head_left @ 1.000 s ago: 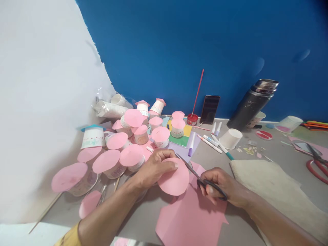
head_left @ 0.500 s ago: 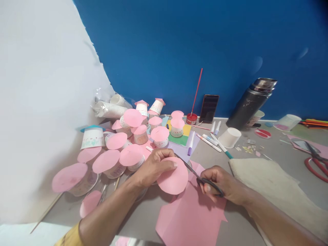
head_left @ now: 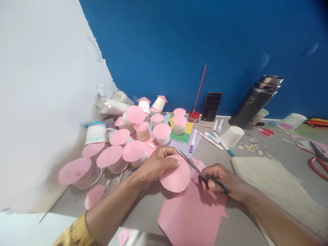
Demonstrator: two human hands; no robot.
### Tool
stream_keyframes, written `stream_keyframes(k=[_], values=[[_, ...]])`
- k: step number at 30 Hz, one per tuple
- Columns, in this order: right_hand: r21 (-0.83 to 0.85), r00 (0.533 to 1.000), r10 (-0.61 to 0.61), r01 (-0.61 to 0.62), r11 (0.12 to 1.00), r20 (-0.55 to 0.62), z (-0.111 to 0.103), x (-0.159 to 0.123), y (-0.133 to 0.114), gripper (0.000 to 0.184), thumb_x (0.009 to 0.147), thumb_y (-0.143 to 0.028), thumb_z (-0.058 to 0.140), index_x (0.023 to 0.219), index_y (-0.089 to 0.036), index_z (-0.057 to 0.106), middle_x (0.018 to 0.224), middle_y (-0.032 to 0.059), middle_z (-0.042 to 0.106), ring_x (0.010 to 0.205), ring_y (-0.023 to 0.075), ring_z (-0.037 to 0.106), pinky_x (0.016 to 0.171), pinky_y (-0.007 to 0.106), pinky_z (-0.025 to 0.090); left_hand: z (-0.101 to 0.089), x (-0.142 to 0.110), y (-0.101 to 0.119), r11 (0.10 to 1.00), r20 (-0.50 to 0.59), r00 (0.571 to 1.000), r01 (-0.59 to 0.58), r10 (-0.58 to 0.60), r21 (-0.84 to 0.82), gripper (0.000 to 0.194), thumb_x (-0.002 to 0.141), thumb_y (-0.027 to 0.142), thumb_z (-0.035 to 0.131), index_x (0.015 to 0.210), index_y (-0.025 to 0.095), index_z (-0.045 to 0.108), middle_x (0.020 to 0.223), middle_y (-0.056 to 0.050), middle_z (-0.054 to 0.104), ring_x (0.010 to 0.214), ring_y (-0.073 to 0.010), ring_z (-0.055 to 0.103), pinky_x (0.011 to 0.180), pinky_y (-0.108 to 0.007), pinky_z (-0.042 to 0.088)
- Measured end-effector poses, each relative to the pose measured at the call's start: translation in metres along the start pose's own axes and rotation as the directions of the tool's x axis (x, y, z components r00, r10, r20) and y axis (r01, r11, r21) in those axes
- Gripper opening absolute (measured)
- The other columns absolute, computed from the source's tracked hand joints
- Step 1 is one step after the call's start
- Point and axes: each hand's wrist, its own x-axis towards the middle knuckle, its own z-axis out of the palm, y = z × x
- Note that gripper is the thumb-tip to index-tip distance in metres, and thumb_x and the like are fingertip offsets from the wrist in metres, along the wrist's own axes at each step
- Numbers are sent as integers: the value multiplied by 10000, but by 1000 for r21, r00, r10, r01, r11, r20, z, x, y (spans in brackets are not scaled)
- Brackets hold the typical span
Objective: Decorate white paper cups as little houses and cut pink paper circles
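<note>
My left hand (head_left: 161, 164) pinches a pink paper circle (head_left: 175, 179) near its top edge, thumb lying on its face. Black-handled scissors (head_left: 194, 166) are held in my right hand (head_left: 217, 181), fingers through the loops. Their blades lie at the circle's upper right edge, slightly parted. Below both hands a larger piece of pink paper (head_left: 192, 218) with cut edges rests on the table. Left of my left hand stand several decorated paper cups topped with pink paper circles, one of them the pink-topped cup (head_left: 134, 151) nearest my wrist.
A dark flask (head_left: 256, 102) and a phone (head_left: 212, 106) lean by the blue wall. A white cup (head_left: 232, 136), several markers (head_left: 211, 141) and a cream cloth (head_left: 276, 184) lie to the right. Red-handled scissors (head_left: 317, 167) are at the far right; stacked cups (head_left: 112, 106) sit back left.
The scissor blades have parted a little at the circle's edge. The whole view has shifted slightly, with things appearing a bit further right. Both hands keep their holds.
</note>
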Motion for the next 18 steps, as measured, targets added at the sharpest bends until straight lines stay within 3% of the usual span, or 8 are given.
stream_keyframes(k=[18], values=[[3, 999, 51, -51, 999, -4, 0, -1, 4, 638, 694, -773, 760, 675, -160, 585, 534, -5, 598, 497, 93, 458, 500, 230, 291, 0, 0, -2, 995, 51, 999, 16, -11, -95, 263, 638, 323, 766, 629, 173, 550, 605, 13, 560, 520, -104, 492, 465, -216, 329]])
